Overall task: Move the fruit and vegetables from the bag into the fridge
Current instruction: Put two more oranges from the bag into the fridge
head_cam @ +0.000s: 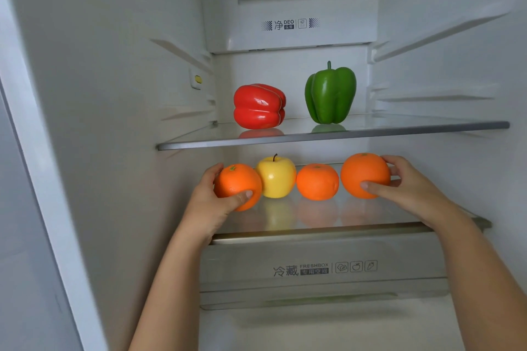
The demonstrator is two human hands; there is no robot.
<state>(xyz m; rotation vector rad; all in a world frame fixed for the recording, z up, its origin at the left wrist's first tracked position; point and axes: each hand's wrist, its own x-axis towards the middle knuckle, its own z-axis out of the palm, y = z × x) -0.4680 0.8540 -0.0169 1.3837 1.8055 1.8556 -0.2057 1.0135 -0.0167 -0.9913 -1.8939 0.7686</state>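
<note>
View from the head camera into the white interior of an open refrigerator. The upper clear glass shelf, edged at the front with a grey strip, carries two glossy bell peppers toward its rear, set apart from each other: a red bell pepper lying on its side at left, and a green bell pepper standing upright at right with its stem pointing up. Above them, on the back wall, is a white plastic panel printed "DEO". The lower glass shelf carries a row of four round fruits, which are mirrored faintly in the glass. From left to right these are a small dimpled orange, a smooth yellow apple with a dark stem, a flattened middle orange and a larger right-hand orange. Each fruit lies just beside its neighbour, and the small dimpled orange overlaps the apple's left edge from in front. The left hand grips the small dimpled orange, with the thumb across its front and the fingers curled round its far side. The right hand grips the larger right-hand orange in the same way, thumb in front and fingers wrapped over its right side. Whether either held orange rests fully on the glass cannot be told. Below the lower shelf is a translucent grey drawer marked "FRESHBOX", with small produce icons. A small white fitting with a yellow mark sits on the left inner wall.
</note>
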